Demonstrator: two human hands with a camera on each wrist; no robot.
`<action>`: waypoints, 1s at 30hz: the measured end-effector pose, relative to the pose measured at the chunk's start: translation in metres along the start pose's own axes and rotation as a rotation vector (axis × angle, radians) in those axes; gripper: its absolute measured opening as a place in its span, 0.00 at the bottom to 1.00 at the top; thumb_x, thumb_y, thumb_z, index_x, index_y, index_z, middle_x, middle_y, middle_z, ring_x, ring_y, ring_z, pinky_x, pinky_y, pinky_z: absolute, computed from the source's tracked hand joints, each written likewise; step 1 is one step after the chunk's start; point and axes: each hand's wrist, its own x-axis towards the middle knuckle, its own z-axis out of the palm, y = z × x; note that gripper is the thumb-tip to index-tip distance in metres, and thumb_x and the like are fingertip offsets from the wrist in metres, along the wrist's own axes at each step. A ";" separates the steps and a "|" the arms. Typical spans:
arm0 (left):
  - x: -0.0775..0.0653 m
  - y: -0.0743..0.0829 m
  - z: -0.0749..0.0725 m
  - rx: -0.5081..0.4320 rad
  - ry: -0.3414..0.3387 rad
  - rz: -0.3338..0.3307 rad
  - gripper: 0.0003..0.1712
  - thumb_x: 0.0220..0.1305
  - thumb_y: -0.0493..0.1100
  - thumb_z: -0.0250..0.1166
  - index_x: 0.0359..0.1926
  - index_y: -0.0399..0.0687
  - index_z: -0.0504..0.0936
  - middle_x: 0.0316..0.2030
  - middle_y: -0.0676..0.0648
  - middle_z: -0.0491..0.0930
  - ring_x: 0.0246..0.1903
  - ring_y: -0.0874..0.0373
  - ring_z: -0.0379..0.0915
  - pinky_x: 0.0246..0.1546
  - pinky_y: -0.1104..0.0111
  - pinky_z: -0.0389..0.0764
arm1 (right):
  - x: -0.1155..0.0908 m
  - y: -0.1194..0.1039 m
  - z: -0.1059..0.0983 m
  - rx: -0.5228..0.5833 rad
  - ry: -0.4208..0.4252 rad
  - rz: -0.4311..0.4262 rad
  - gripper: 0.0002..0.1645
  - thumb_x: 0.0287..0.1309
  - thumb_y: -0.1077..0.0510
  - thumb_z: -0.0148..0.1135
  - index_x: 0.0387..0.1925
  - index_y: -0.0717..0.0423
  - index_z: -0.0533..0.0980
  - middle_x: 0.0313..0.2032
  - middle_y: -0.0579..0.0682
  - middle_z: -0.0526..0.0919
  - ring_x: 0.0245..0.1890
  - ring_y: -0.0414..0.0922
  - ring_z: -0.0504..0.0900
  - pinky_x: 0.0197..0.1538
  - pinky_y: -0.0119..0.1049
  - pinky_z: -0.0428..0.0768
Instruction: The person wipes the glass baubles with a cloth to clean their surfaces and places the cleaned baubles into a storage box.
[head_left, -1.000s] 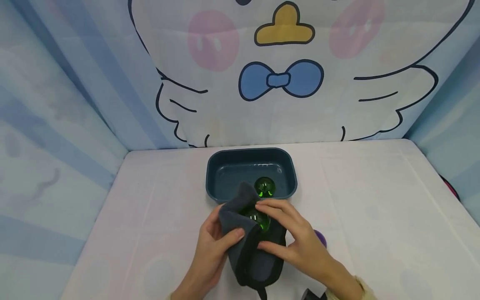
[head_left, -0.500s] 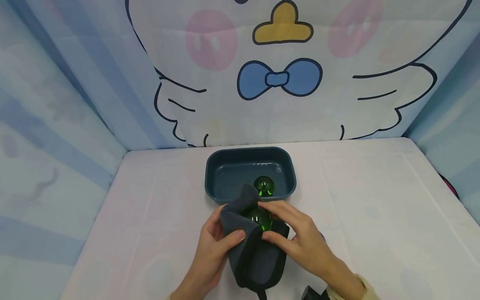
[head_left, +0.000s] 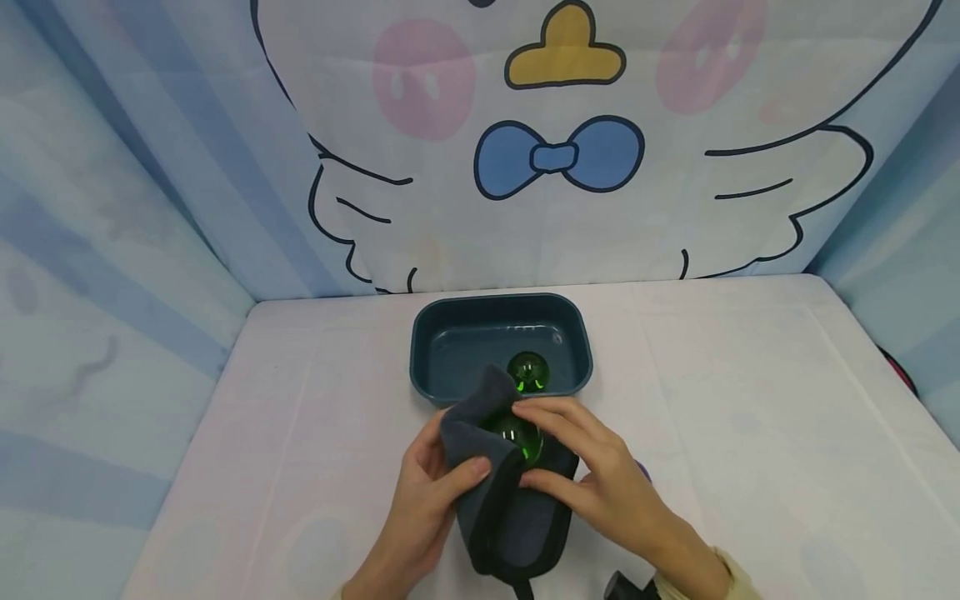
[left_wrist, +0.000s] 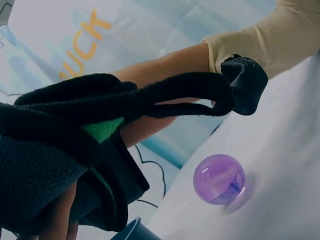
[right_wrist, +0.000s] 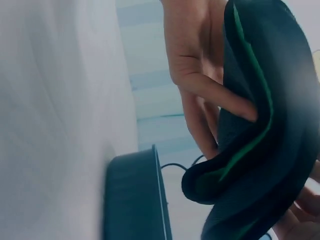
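A dark grey cloth (head_left: 480, 492) with black edging and a hanging loop is folded about a clear green ball (head_left: 519, 435). My left hand (head_left: 423, 492) grips the cloth from the left, its thumb (right_wrist: 235, 105) pressed on the fold in the right wrist view. From the right, my right hand (head_left: 607, 479) holds the ball between its thumb and fingers. Green shows along the inside of the cloth (left_wrist: 45, 155) in the left wrist view. The ball's lower side is hidden by the cloth.
Just beyond the hands stands a dark blue tray (head_left: 450, 350) with another green ball (head_left: 528, 372) in it. A purple ball (left_wrist: 219, 179) rests on the white table, mostly behind the right hand in the head view. Printed curtains surround the table.
Right thumb and fingers shift a little on the green ball, which turns or moves slightly within the cloth. The left hand keeps its grip; the tray stays in place.
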 end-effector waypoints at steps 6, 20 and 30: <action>-0.001 0.001 0.001 0.001 -0.003 -0.013 0.33 0.58 0.32 0.68 0.64 0.44 0.70 0.61 0.44 0.72 0.59 0.49 0.68 0.56 0.64 0.81 | -0.001 -0.002 -0.001 -0.049 -0.043 0.157 0.37 0.54 0.61 0.73 0.66 0.48 0.72 0.58 0.45 0.78 0.58 0.41 0.78 0.60 0.29 0.78; 0.001 -0.002 0.001 -0.011 -0.010 0.019 0.32 0.57 0.31 0.68 0.63 0.44 0.71 0.59 0.43 0.73 0.58 0.50 0.69 0.55 0.65 0.81 | 0.000 0.000 -0.001 -0.006 0.018 -0.106 0.35 0.54 0.55 0.74 0.62 0.59 0.74 0.60 0.55 0.76 0.62 0.46 0.73 0.64 0.27 0.73; -0.001 0.000 0.002 -0.007 -0.010 -0.001 0.32 0.56 0.30 0.68 0.63 0.43 0.72 0.59 0.44 0.73 0.58 0.49 0.68 0.55 0.65 0.80 | -0.003 -0.001 -0.001 -0.059 -0.005 0.056 0.38 0.49 0.61 0.76 0.64 0.52 0.74 0.55 0.48 0.80 0.56 0.42 0.79 0.59 0.25 0.77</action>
